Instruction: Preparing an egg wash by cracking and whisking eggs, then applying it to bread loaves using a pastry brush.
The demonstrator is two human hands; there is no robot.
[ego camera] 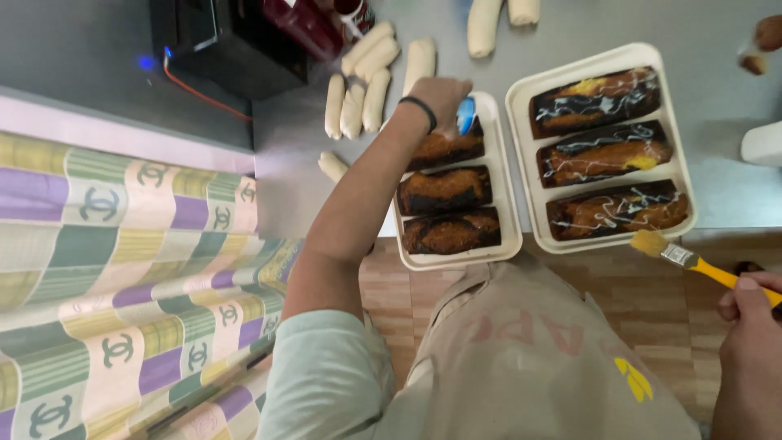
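Observation:
My left hand [440, 96] reaches over the far end of a cream tray [508, 204] and is closed around a small blue object [466, 116]. That tray holds three plain dark-brown loaf cakes [446, 191]. Beside it on the right, a second cream tray [521, 122] carries three loaf cakes [603, 151] with white drizzle and yellow patches. My right hand [753, 342] is at the lower right, gripping the yellow handle of a pastry brush [681, 257]. The brush's bristles sit just off the near edge of the right tray.
Several pale dough rolls [362, 85] lie on the steel counter [700, 24] behind the trays, two more at the top. A black box [220, 41] with a red wire stands at top left. A patterned cloth [122, 269] covers the left. Another person's hand [766, 37] shows top right.

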